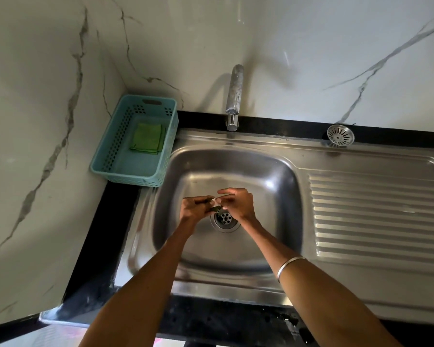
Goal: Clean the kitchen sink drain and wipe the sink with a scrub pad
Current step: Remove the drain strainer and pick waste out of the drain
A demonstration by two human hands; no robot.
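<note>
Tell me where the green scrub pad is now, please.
In the head view, the green scrub pad lies inside the teal basket in the counter's back left corner, left of the sink.

Brushed steel sink [273,176], perforated teal plastic basket [115,144], fibrous green scrub pad [147,137], glossy veined marble wall [311,46].

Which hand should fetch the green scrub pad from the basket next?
Left, probably. The scrub pad lies in the teal basket at the sink's left rear corner, nearer the left hand. The right hand would have to cross over.
</note>
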